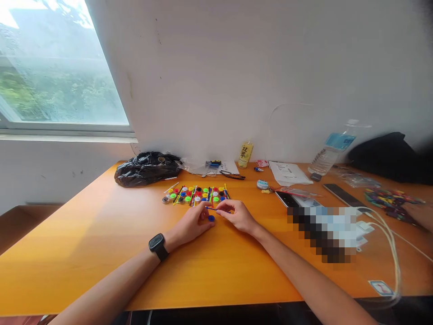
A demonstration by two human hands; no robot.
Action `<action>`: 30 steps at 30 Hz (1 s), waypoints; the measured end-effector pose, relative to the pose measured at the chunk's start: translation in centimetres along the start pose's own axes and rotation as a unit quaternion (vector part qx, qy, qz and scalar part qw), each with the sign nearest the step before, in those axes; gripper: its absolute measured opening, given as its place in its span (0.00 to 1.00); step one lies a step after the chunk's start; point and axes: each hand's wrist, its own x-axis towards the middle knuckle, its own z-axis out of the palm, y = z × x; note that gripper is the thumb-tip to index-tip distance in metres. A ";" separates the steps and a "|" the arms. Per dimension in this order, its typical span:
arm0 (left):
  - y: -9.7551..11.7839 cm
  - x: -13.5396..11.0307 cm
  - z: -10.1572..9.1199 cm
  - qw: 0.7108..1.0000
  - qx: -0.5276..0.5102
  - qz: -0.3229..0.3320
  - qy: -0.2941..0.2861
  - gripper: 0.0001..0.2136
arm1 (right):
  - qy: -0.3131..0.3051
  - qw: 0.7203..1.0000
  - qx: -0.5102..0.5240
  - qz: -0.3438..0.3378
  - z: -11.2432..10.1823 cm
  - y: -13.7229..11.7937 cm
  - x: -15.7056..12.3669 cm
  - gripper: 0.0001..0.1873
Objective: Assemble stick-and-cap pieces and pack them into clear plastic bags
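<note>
My left hand [194, 222], with a black watch [158, 246] on its wrist, and my right hand [236, 214] meet near the middle of the orange table [101, 243]. Both pinch the ends of a thin blue stick [212, 208] held level between them. A small blue round piece [211, 218] lies on the table just under the stick, by my left fingertips. Right behind the hands lies a spread of several small coloured round pieces and coloured sticks [198, 194].
A black plastic bag [147, 168] lies at the back left. A yellow can [245, 155], papers [288, 173], a water bottle [330, 153], a phone [287, 198], white cables [389, 239] and a dark cloth [389, 155] crowd the right. Another person's hand [419, 215] is at the right edge.
</note>
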 end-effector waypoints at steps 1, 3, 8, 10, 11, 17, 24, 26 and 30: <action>-0.1 0.0 0.1 1.000 -0.004 -0.002 0.001 0.18 | -0.002 1.000 0.003 -0.001 0.1 -0.1 0.0 0.08; -0.1 0.0 0.2 1.000 -0.009 -0.009 0.004 0.21 | -0.005 1.000 0.017 0.002 0.3 -0.3 -0.1 0.09; -0.3 -0.1 0.1 0.999 0.031 0.018 0.017 0.12 | -0.018 0.997 0.066 0.022 0.1 0.1 -0.1 0.13; -0.5 -0.1 0.1 0.999 0.036 0.032 0.011 0.07 | -0.038 0.996 0.076 0.026 0.0 0.2 -0.1 0.14; -0.6 -0.1 0.2 0.999 0.034 0.037 0.006 0.06 | -0.050 0.996 0.076 0.023 0.0 0.2 -0.1 0.13; -0.8 0.0 0.3 0.999 0.001 0.040 -0.017 0.05 | -0.048 0.996 -0.001 -0.072 0.7 -0.2 -0.4 0.03; -0.3 0.0 0.3 0.999 -0.038 0.033 -0.013 0.06 | -0.065 0.991 -0.012 -0.114 0.8 0.3 -0.6 0.04; -0.3 -0.1 0.4 0.998 -0.049 0.034 -0.010 0.06 | -0.071 0.991 -0.011 -0.113 0.8 0.3 -0.6 0.05; -0.2 0.0 0.5 0.998 -0.057 0.037 -0.001 0.06 | -0.087 0.990 -0.030 -0.108 0.5 -0.2 -0.5 0.05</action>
